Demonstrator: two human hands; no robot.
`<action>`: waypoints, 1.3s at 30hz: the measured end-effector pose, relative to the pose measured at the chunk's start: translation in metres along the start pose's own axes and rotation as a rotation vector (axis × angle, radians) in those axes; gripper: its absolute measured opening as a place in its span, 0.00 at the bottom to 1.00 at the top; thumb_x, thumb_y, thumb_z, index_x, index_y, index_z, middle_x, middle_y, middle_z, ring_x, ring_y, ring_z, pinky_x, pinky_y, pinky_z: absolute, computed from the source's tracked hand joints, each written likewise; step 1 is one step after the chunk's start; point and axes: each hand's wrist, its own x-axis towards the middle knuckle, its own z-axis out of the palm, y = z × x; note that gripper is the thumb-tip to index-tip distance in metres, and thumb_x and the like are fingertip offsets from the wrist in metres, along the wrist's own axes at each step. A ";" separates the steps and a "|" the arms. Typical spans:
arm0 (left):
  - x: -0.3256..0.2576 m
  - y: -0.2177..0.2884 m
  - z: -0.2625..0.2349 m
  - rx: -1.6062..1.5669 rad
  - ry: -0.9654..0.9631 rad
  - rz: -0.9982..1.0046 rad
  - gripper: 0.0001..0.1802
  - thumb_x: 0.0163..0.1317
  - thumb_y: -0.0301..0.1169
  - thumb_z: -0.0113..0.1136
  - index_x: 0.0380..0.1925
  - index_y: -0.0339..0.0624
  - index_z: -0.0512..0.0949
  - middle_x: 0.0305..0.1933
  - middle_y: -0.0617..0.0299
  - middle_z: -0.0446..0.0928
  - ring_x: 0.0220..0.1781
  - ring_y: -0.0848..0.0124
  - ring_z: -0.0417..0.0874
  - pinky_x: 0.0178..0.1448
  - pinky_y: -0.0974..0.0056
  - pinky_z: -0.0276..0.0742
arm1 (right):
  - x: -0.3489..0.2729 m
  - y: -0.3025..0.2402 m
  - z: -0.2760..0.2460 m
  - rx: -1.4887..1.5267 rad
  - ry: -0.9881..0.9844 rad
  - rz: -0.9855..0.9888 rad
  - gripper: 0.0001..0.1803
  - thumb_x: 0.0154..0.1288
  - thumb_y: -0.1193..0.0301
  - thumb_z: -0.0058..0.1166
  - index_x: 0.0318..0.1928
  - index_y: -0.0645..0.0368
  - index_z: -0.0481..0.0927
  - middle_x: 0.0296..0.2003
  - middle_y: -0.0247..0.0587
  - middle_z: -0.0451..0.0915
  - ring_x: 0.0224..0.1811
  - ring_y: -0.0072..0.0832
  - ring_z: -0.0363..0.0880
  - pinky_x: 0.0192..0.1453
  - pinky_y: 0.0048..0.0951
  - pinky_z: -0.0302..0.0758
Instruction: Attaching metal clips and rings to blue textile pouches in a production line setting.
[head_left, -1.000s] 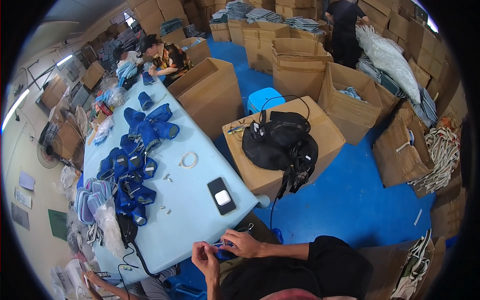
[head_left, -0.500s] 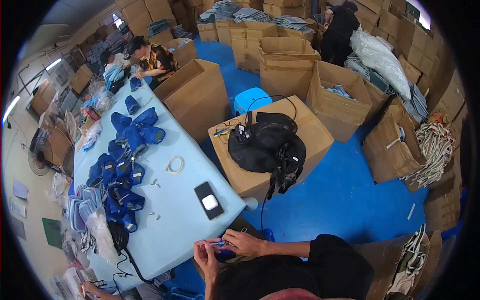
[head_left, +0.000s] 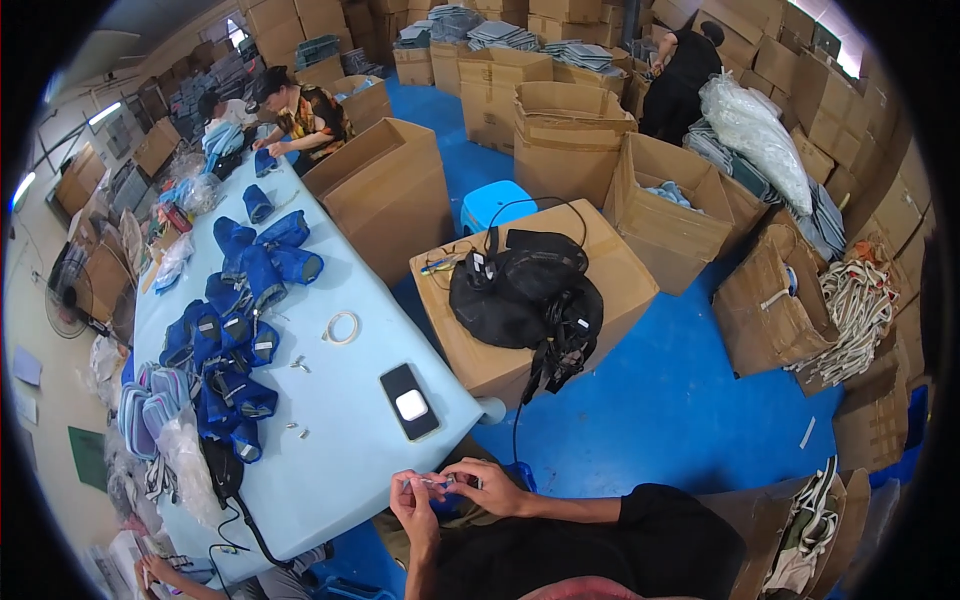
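Close to the table's near right corner, my left hand and my right hand meet with fingertips pinched. Between them is a small thin silvery piece; its exact kind is too small to tell, and fingers cover part of it. On the light blue table beyond lie a black phone with a white rounded case on it, a coiled white cord and several small metal pieces. Several blue fabric pouches are heaped farther left.
A carton bearing a black bag stands right of the table. Behind it are a blue stool and open cartons. People work at the table's far end and the back right; another person's hand shows lower left.
The view has shifted slightly. My hands stay together near the table corner, with the fingers slightly rearranged around the small piece.
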 end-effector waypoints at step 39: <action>0.005 0.000 -0.008 0.066 -0.008 0.028 0.14 0.81 0.29 0.53 0.36 0.31 0.80 0.33 0.58 0.82 0.29 0.78 0.74 0.35 0.72 0.69 | 0.011 0.002 0.015 0.113 -0.135 0.211 0.20 0.75 0.65 0.64 0.60 0.62 0.85 0.27 0.31 0.81 0.31 0.13 0.68 0.33 0.22 0.68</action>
